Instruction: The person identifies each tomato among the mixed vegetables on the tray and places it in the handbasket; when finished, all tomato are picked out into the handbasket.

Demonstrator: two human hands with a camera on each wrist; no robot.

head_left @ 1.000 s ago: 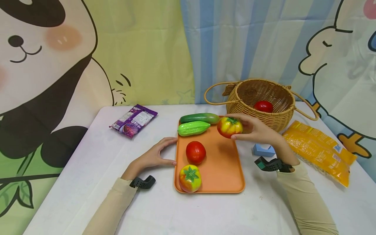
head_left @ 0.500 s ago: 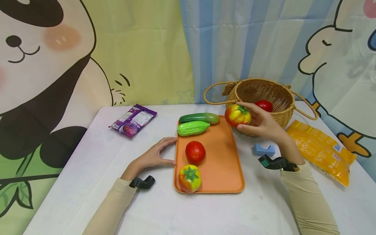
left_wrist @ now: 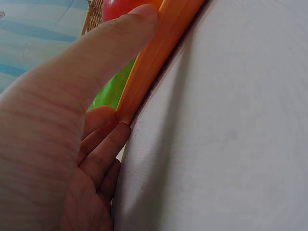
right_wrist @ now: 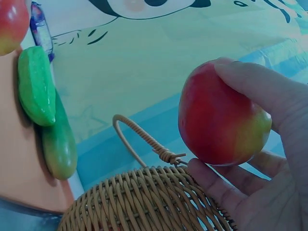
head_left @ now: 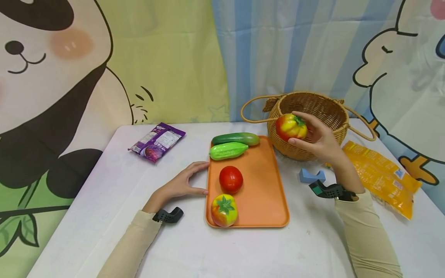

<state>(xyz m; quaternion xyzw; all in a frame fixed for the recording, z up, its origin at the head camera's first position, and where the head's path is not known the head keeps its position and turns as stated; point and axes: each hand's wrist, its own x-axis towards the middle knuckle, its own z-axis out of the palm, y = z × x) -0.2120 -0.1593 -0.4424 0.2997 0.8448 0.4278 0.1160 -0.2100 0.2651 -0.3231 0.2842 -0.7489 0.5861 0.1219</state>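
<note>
My right hand [head_left: 323, 143] grips a red-and-yellow ribbed toy tomato [head_left: 290, 127] between thumb and fingers. It is held up in front of the wicker basket [head_left: 295, 151], overlapping the near rim in the head view; the right wrist view shows the tomato [right_wrist: 219, 118] close over the basket's edge. My left hand [head_left: 180, 183] touches the left edge of an orange tray [head_left: 260, 189] with thumb and fingertips, fingers spread. On that tray lie a dark green cucumber [head_left: 236, 138], a light green ridged vegetable [head_left: 228, 151], a red tomato [head_left: 231, 179] and another red-and-yellow tomato [head_left: 224, 210].
At the back left lies a purple snack packet [head_left: 158, 142]. Right of the tray sits a small blue block [head_left: 312, 176], with an orange packet [head_left: 386, 177] beyond it. The basket's loop handles [head_left: 252, 101] stick out on both sides. A printed curtain hangs behind the table.
My right hand has carried the ribbed tomato from the tray's back right corner up and rightward to the basket's front. The left hand has stayed at the tray's edge.
</note>
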